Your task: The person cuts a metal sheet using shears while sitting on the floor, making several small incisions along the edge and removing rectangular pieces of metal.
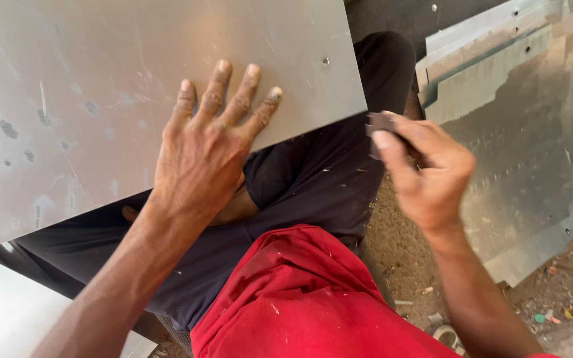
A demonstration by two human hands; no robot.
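Pressing flat on a large grey metal sheet (pixel 101 86), the left hand (pixel 203 149) lies palm down with its fingers (pixel 217 89) spread and open, close to the sheet's lower right edge. The sheet rests across the person's lap, tilted slightly, its surface marked with scratches, dull spots and a small hole near the right corner. The right hand (pixel 426 169) hangs just off that corner, apart from the sheet, closed in a pinch around a small dark block (pixel 381 123) held between thumb and fingertips; only the block's end shows past the thumb, and what it is made of cannot be told. Beneath the sheet and between the two forearms are dark trousers (pixel 319 179), flecked with pale specks, and nearer the camera a red shirt (pixel 300 298) with the same specks on it. To the right of the right hand, a stack of similar metal sheets (pixel 525 152) lies on the ground, overlapping one another, some with small holes along their edges and patches of worn, darker surface. The dirt floor (pixel 565 292) around the stack is strewn with small bits of coloured litter. At the lower left corner, another pale sheet (pixel 8 311) lies partly under the left forearm.
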